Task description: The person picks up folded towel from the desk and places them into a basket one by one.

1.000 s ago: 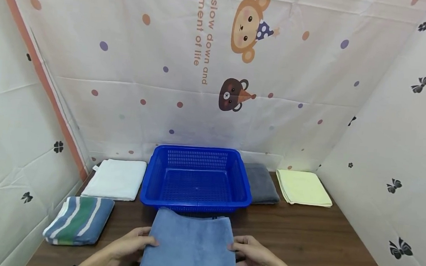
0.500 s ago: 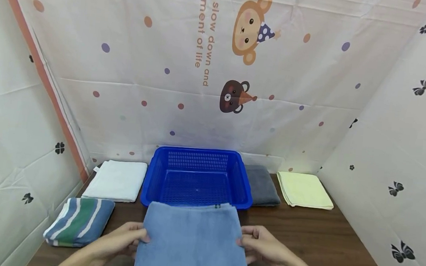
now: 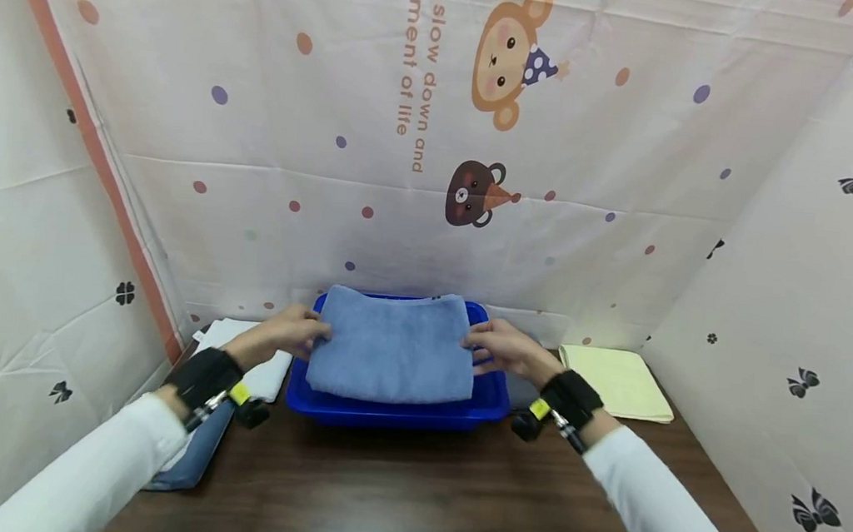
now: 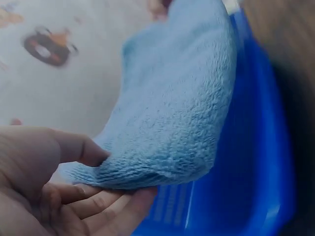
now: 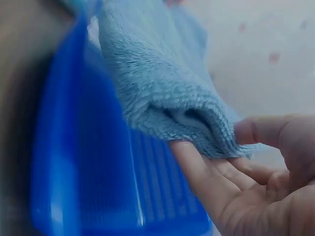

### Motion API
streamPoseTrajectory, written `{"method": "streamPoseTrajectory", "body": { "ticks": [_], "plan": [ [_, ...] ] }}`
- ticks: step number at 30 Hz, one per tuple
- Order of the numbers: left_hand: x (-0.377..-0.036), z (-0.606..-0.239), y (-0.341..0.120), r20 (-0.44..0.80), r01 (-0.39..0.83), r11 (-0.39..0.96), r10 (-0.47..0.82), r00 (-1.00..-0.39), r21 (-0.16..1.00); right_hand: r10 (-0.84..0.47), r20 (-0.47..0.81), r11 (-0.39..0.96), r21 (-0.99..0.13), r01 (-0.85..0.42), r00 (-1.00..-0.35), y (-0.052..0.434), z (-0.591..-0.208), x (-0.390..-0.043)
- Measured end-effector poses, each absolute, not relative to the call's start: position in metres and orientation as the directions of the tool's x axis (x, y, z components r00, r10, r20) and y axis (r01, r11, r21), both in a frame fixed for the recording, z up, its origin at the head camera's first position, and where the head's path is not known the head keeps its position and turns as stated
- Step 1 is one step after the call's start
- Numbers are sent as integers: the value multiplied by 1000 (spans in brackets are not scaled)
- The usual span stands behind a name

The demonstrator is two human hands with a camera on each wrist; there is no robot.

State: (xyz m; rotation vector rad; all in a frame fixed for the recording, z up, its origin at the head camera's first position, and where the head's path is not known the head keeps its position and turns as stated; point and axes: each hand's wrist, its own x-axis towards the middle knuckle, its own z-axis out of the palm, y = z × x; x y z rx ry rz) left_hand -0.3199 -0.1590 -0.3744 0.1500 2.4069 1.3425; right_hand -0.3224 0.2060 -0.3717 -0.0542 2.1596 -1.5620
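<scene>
A folded blue towel (image 3: 393, 349) hangs level over the blue plastic basket (image 3: 400, 416), covering most of its opening in the head view. My left hand (image 3: 287, 332) pinches the towel's left edge, thumb on top and fingers beneath. At the opposite edge my right hand (image 3: 505, 346) grips it the same way. In the left wrist view the towel (image 4: 167, 108) sits above the basket's slotted wall. Its folded layers show at the side in the right wrist view, where the fingers (image 5: 197, 172) support the towel (image 5: 157, 73) from below.
Left of the basket lies a white folded towel (image 3: 267, 379), partly behind my left arm. A striped blue towel (image 3: 197, 453) is mostly hidden by that arm. Right of the basket are a grey towel (image 3: 522, 389), largely covered, and a pale yellow towel (image 3: 616, 381). Patterned curtains enclose the table (image 3: 378, 496).
Both hands have carried the blue towel forward from the table's front to above the basket. My forearms with their wrist cameras have come into the head view.
</scene>
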Motion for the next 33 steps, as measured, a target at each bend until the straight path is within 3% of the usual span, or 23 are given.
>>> {"method": "streamPoseTrajectory", "body": {
  "ticks": [6,13,18,27,33],
  "plan": [
    [-356,-386,-139,-248,-31,732,190,-950,680,-250,-474,478,-819,317,-845,191,-398,-360],
    [-373,-412,-116,-280,47,937,151,-948,345,-194,-545,670,-681,296,-816,170,-423,-373],
    [-385,-420,-108,-380,-2,950,122,-917,312,-176,-545,753,-611,244,-820,158,-424,-381],
    [-388,-425,-107,-431,63,976,150,-890,211,-129,-668,713,-577,400,-733,152,-425,-382],
    [-388,-421,-106,-460,65,972,165,-872,227,-127,-634,758,-558,337,-763,156,-431,-381]
  ]
}}
